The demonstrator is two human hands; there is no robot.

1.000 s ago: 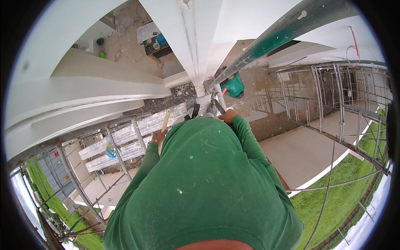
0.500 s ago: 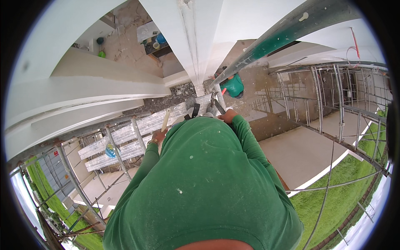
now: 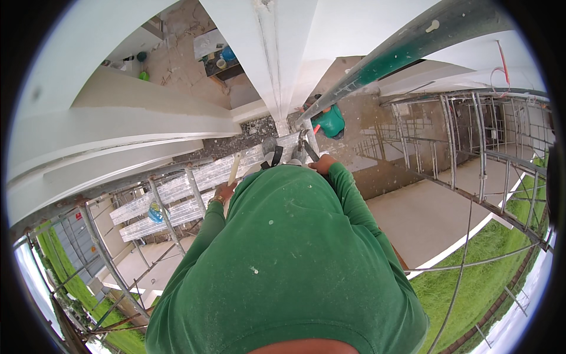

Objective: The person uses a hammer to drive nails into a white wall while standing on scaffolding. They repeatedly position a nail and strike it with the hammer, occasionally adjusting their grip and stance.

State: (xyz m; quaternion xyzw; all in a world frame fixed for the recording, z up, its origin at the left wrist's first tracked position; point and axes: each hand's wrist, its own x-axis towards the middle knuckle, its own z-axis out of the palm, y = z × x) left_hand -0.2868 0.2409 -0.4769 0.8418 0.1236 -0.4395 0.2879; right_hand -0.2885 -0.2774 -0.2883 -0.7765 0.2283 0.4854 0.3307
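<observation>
My left hand [image 3: 224, 192], with a band at its wrist, is closed around a pale, narrow flat stick [image 3: 234, 168] that points up and away beside my left hip. At my right side, my right hand [image 3: 322, 164] grips the dark handle of a hammer [image 3: 310, 151]. The hammer's metal head lies close to my right shoe [image 3: 299, 154]. My green shirt covers much of the view and hides part of both tools' lower ends. A black strap [image 3: 276, 156] hangs at my waist, between the hands.
Under me are paint-spattered scaffold planks [image 3: 194, 177], with metal scaffold tubes [image 3: 168, 209] to the left. A thick green pipe [image 3: 377, 69] slants past a white column [image 3: 274, 59]. Below, a person in green [image 3: 330, 122] is on the lower floor. More scaffolding [image 3: 480, 141] stands right.
</observation>
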